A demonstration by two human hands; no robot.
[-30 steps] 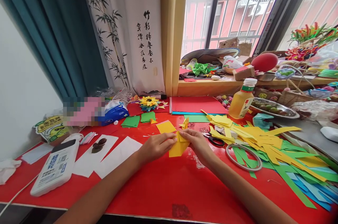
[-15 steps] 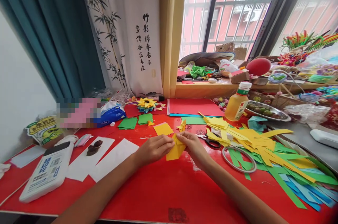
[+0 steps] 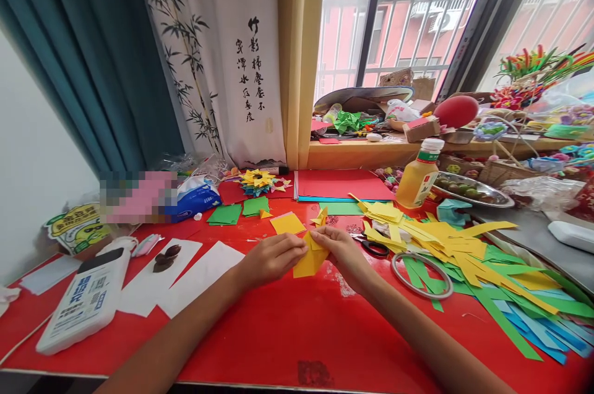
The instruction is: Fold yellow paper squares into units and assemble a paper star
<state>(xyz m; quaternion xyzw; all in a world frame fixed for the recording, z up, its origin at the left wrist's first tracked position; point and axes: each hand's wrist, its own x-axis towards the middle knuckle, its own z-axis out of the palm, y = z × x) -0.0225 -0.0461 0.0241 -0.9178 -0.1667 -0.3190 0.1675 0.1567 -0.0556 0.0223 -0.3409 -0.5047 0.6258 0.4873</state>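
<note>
A partly folded piece of yellow paper (image 3: 307, 265) is held up between both hands over the red table. My left hand (image 3: 275, 256) pinches its left edge with closed fingers. My right hand (image 3: 341, 253) grips the upper right side, thumb on top. Just behind the hands lie a square yellow paper stack (image 3: 287, 223) and a small folded yellow piece (image 3: 320, 217). Farther back sits a ring-shaped yellow and blue paper model (image 3: 258, 181). Two stacks of green paper squares (image 3: 224, 214) rest to its left front.
To the right are black-handled scissors (image 3: 374, 248), a roll of tape (image 3: 422, 274), yellow paper strips (image 3: 445, 245) and a juice bottle (image 3: 420, 174). White sheets (image 3: 199, 279) and a white and grey case (image 3: 83, 304) lie left. Red sheets (image 3: 343, 185) are stacked at the back.
Both hands stay almost in place on the yellow paper. Its lower part has turned slightly, and the right fingers have shifted a little over it. The camera view has moved slightly.
</note>
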